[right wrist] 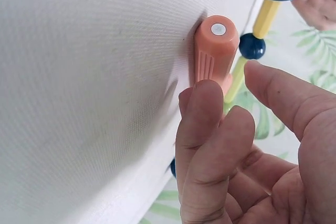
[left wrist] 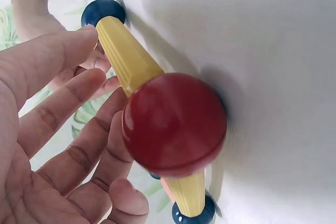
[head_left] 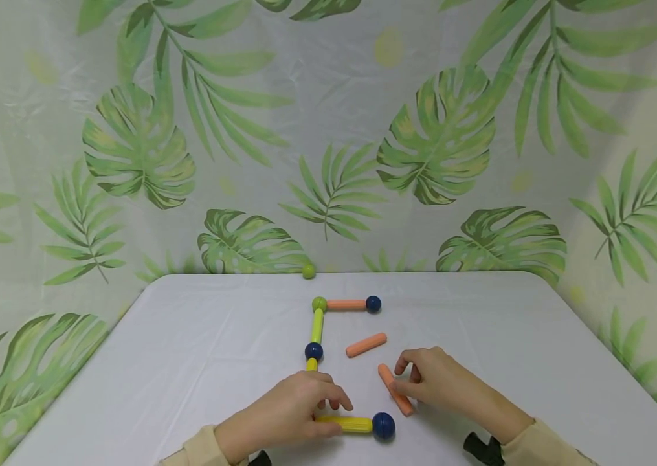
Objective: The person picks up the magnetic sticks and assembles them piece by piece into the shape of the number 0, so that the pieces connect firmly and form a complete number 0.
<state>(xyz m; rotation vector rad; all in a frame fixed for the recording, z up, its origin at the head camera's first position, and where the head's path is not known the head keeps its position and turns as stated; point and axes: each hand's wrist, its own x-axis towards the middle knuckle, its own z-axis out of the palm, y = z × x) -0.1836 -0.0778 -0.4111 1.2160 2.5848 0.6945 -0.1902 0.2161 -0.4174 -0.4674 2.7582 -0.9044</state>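
My left hand (head_left: 299, 404) hovers at a yellow rod (head_left: 351, 424) that has a blue ball (head_left: 383, 426) on its right end. In the left wrist view its fingers are spread loosely, and the thumb tip overlaps the rod's edge. A red ball (left wrist: 176, 124) joins this rod to a second yellow rod (left wrist: 188, 195); in the head view the left hand hides that ball. My right hand (head_left: 439, 382) is beside a loose orange rod (head_left: 395, 389). In the right wrist view its thumb stands away from the fingers, whose tips overlap the orange rod's lower part.
Beyond the left hand, a blue ball (head_left: 314, 351), a lime rod (head_left: 318, 325), a green ball (head_left: 319, 303), an orange rod (head_left: 347, 305) and a blue ball (head_left: 373, 304) continue the chain. Another orange rod (head_left: 366, 345) lies loose. A green ball (head_left: 309, 270) sits at the far table edge.
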